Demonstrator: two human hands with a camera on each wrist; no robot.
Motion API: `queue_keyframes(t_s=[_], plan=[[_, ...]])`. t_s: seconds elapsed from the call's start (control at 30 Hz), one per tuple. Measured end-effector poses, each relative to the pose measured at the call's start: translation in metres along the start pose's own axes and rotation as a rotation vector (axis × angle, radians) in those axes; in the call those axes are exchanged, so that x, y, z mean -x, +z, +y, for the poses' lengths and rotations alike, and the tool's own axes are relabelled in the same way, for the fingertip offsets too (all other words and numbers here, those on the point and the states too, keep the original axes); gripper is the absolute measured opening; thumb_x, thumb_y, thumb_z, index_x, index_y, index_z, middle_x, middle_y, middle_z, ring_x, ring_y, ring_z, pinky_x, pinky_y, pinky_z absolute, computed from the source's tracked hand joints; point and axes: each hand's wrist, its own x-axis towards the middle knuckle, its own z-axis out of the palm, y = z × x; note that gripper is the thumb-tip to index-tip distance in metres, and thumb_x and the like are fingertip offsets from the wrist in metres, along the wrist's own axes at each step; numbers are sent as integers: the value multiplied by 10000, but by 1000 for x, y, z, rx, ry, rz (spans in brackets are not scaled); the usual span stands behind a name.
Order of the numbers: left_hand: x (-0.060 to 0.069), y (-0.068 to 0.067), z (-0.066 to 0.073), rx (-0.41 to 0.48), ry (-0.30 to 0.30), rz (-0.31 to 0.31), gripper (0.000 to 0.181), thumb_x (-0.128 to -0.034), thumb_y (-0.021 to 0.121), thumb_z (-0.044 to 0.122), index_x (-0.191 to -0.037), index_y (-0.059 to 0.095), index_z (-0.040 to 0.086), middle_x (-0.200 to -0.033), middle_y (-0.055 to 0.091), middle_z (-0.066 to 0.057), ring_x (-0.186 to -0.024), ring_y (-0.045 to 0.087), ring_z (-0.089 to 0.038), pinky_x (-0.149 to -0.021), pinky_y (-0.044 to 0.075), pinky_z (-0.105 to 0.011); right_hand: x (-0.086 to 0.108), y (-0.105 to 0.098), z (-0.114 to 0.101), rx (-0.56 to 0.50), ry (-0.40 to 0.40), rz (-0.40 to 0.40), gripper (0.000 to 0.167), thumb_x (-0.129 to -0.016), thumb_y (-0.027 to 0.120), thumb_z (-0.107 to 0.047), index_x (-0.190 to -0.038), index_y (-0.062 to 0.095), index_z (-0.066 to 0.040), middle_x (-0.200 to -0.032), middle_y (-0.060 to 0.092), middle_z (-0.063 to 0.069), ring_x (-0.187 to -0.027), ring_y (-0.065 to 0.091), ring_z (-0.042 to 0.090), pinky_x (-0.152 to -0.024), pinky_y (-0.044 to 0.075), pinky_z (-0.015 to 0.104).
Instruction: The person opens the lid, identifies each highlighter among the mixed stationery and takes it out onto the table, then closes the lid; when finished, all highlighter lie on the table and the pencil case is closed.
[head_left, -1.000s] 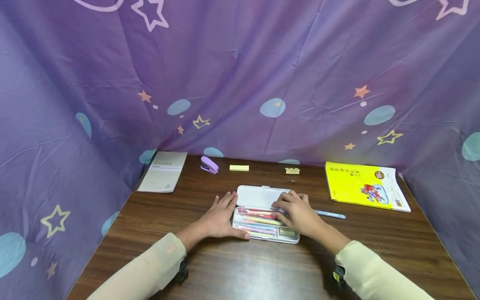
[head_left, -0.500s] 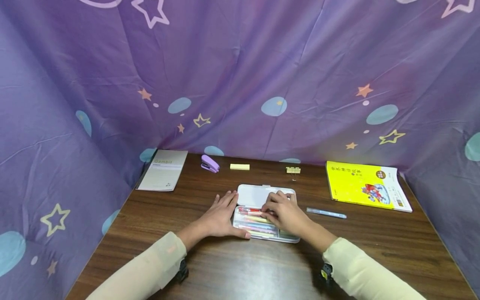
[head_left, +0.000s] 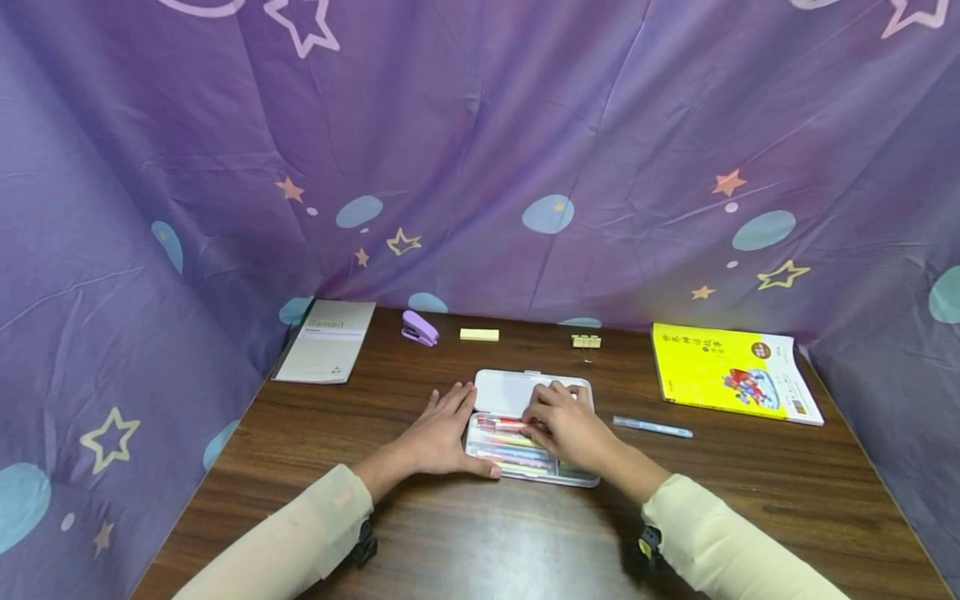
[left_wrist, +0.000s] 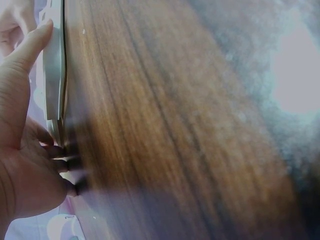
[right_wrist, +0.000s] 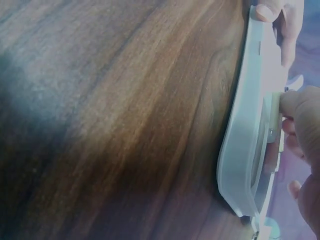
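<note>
A white pencil case (head_left: 517,482) lies with its lid (head_left: 504,390) folded back. Inside are several pens, among them a red pen (head_left: 498,423) along the hinge side and yellow (head_left: 517,441) and pale ones nearer the front. My left hand (head_left: 442,437) holds the case's left end, fingers spread behind and thumb along the front edge; the left wrist view shows that thumb on the case wall (left_wrist: 56,65). Over the right half, my right hand (head_left: 566,425) has thumb and fingertips pinched at the red pen's right end, which they hide. A blue pen (head_left: 652,427) lies right of the case.
Along the back stand a grey notebook (head_left: 326,342), a purple stapler (head_left: 420,327), a yellow sticky-note block (head_left: 479,335) and a yellow binder clip (head_left: 586,342). A yellow book (head_left: 731,371) lies at the right. A purple star-patterned curtain (head_left: 480,167) hangs around the wooden table (head_left: 525,542).
My right hand has shifted left over the pens, covering the red pen's right end and uncovering the blue pen. The left hand stays on the case.
</note>
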Motion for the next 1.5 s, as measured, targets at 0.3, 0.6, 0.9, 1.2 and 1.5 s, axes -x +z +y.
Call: queue_keyframes(t_s=[0.3, 0.6, 0.9, 1.2, 1.5], plan=[[-1, -1, 1, -17, -1, 1, 1460, -794, 794, 859, -1762, 127, -6, -1866, 129, -185, -1748, 103, -366, -1426, 67, -602, 2, -6, 8, 41, -4, 14, 140, -949, 894, -311, -936, 793, -215, -1005, 651, -53, -1007, 597, 201, -958, 541, 659], [-3, -2, 0, -7, -11, 3, 1453, -793, 799, 853, -1766, 127, 8, -1863, 141, -187, -1748, 104, -360, -1428, 66, -595, 10, -15, 20, 72, -10, 50, 169, -905, 937, -262, -949, 794, -183, -1001, 654, -33, -977, 562, 200, -967, 536, 668], [-4, -2, 0, -21, -2, -5, 1464, -790, 787, 870, -1766, 120, 6, -1867, 129, -176, -1749, 97, -359, -1425, 61, -610, 35, -20, 45, 72, 43, 75, 139, -934, 917, -267, -962, 799, -198, -1011, 648, -36, -959, 557, 202, -950, 524, 720], [-3, 0, 0, -11, -1, 1, 1470, -789, 805, 850, -1761, 118, -14, -1861, 142, -197, -1746, 111, -380, -1426, 73, -614, 62, -28, 64, 100, 96, 74, 144, -914, 925, -201, -971, 793, -191, -1058, 682, -1, -999, 599, 252, -968, 502, 778], [1, -1, 2, 5, -4, -4, 1459, -793, 807, 843, -1765, 117, 1, -1862, 144, -187, -1746, 108, -372, -1426, 51, -604, 87, -37, 78, 153, 102, 101, 200, -858, 958, -168, -965, 792, -191, -1073, 675, 3, -1010, 591, 261, -896, 490, 698]])
